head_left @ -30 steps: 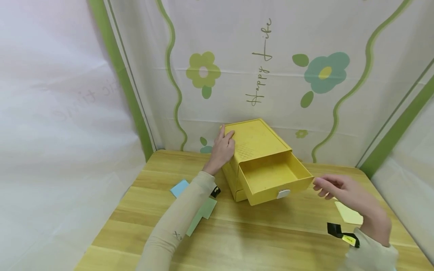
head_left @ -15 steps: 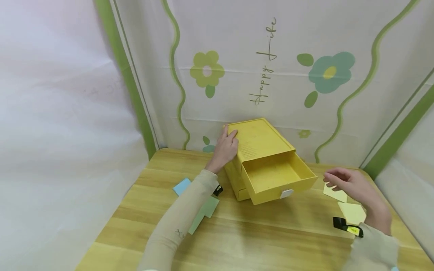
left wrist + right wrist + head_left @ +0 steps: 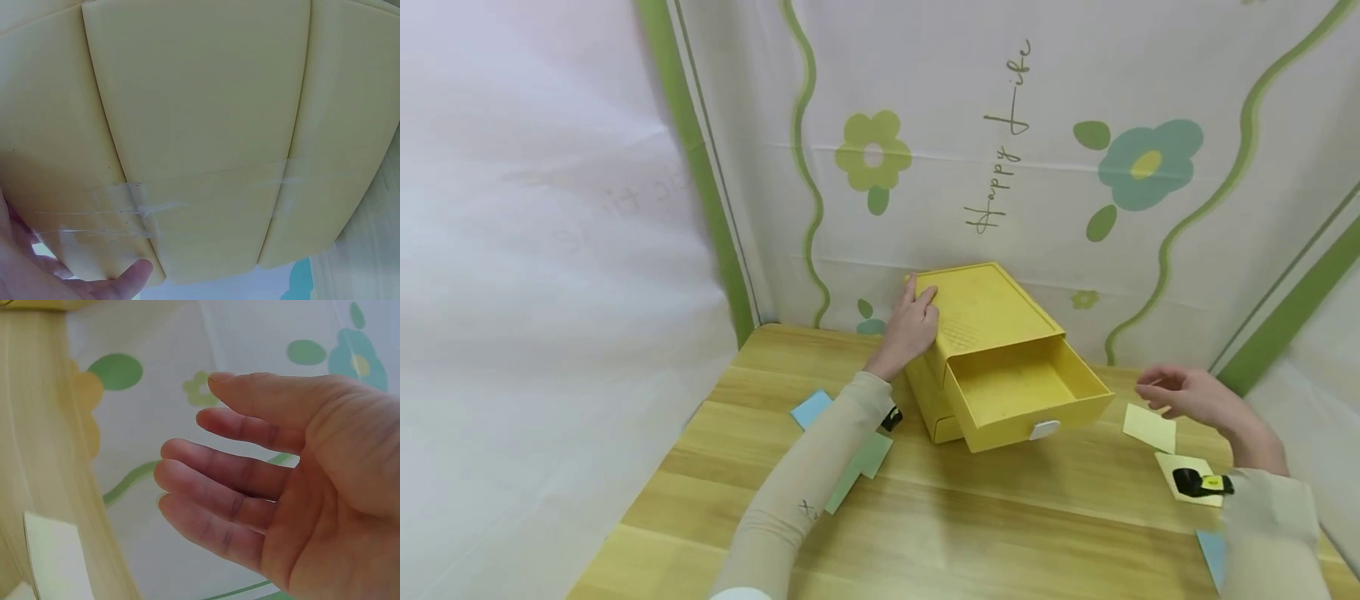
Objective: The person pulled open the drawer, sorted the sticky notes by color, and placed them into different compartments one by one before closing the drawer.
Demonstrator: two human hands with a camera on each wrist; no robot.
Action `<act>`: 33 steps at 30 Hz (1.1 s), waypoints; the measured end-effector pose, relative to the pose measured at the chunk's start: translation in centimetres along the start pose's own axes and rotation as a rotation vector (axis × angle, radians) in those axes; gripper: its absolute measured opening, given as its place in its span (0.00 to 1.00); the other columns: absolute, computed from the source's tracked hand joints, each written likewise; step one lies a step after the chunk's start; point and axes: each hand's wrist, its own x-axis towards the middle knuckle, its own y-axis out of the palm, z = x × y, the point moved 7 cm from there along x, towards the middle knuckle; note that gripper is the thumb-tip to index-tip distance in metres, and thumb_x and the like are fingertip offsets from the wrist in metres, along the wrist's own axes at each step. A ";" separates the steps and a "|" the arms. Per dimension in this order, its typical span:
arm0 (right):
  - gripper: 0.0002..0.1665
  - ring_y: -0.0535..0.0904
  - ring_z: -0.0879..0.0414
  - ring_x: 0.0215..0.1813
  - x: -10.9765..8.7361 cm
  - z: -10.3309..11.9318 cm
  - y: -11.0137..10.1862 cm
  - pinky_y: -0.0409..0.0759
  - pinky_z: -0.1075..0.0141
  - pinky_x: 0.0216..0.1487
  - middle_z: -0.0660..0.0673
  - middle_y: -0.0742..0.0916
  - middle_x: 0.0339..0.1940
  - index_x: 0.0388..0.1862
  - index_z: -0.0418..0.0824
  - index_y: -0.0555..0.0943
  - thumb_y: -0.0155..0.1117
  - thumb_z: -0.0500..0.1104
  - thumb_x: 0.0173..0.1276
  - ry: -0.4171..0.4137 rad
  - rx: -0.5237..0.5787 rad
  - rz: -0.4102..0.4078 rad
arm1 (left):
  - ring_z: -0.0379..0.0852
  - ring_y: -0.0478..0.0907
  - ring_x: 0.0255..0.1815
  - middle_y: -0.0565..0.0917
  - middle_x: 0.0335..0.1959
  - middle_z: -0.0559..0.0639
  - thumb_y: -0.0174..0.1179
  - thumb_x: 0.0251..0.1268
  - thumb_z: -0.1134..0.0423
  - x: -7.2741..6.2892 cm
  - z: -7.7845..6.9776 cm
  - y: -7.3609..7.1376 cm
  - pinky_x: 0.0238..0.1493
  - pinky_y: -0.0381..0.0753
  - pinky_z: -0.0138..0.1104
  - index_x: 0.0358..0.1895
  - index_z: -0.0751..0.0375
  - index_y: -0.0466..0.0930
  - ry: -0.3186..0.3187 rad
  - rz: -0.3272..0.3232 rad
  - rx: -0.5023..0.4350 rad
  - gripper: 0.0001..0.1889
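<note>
A yellow drawer box (image 3: 992, 304) stands at the back of the table, its upper drawer (image 3: 1000, 433) pulled out and bare inside. A white tab (image 3: 1044, 429) is fixed to the drawer's front. My left hand (image 3: 910, 333) grips the box at its upper left edge, fingers on the top. In the left wrist view the thumb (image 3: 134, 278) presses the box's side panel (image 3: 200, 125), across which clear tape runs. To the right of the drawer, my right hand (image 3: 1206, 404) hovers apart from it with nothing in its loosely bent fingers (image 3: 206, 519).
Left on the wooden table (image 3: 985, 542) lie a blue paper (image 3: 812, 408) and green paper pieces (image 3: 871, 457), partly under the left sleeve. Pale yellow paper (image 3: 1150, 427) and a blue slip (image 3: 1212, 558) lie at the right. A printed cloth wall (image 3: 940, 167) rises behind the box.
My right hand has drawn away from the drawer's front corner toward the right. The left hand keeps its hold on the box. The whole head view has shifted slightly.
</note>
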 end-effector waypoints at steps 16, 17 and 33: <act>0.26 0.83 0.38 0.47 1.0 -3.7 0.5 0.84 0.53 0.39 0.25 0.83 0.49 0.56 0.23 0.71 0.55 0.46 0.75 0.037 -0.109 0.123 | 0.60 0.45 0.81 0.37 0.82 0.51 0.29 0.75 0.55 -0.2 0.2 0.5 0.78 0.50 0.52 0.75 0.53 0.61 -0.010 0.008 -0.033 0.29; 0.25 0.83 0.37 0.47 1.1 -3.9 0.5 0.84 0.53 0.39 0.24 0.83 0.49 0.56 0.23 0.71 0.55 0.46 0.75 0.041 -0.116 0.130 | 0.59 0.45 0.81 0.37 0.82 0.51 0.29 0.75 0.55 -0.3 0.2 0.4 0.78 0.50 0.52 0.75 0.54 0.61 -0.010 0.005 -0.037 0.29; 0.25 0.82 0.40 0.43 4.5 -6.2 0.7 0.84 0.51 0.38 0.26 0.82 0.45 0.51 0.22 0.72 0.60 0.44 0.69 0.089 -0.212 0.178 | 0.60 0.44 0.81 0.35 0.82 0.53 0.28 0.76 0.53 -0.1 0.9 -0.6 0.78 0.50 0.52 0.76 0.54 0.60 0.018 0.004 -0.040 0.29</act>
